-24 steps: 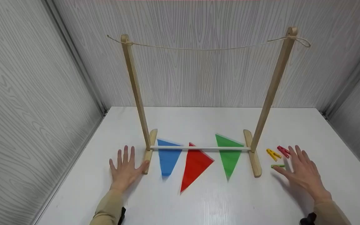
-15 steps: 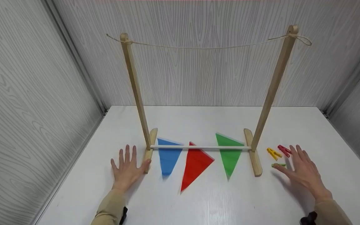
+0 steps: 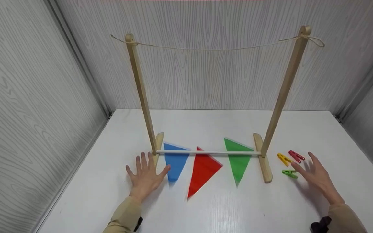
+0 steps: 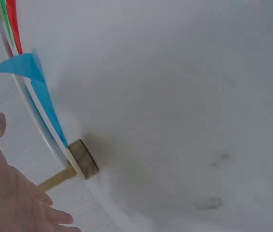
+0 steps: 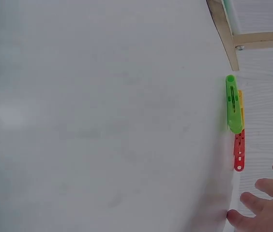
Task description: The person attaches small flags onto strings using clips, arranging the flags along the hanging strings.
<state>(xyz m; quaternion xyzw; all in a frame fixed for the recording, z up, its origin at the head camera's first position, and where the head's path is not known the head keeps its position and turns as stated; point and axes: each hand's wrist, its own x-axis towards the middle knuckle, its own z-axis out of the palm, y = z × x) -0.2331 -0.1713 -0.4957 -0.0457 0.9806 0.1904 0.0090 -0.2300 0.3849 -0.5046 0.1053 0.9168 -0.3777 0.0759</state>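
My left hand holds nothing, its fingers spread. It covers part of the stand's left foot in the head view, and its thumb overlaps the blue pennant. In the left wrist view the hand appears apart from that pennant. Nothing is in my right hand either; its fingers are loosely extended beside three plastic clothespins. These are yellow, red and green. The right wrist view shows a gap between the fingers and the green clothespin. A red pennant and a green pennant lie mid-table.
A wooden stand has two tall posts, left and right. A thin string spans their tops. Low down, a white rod joins them, passing above the pennants. Wood-grain panels enclose the white table.
My left hand has moved right, toward the blue pennant. The right hand has shifted slightly right and turned, uncovering more of the red and green clothespins. Clothespins and pennants stay in place.
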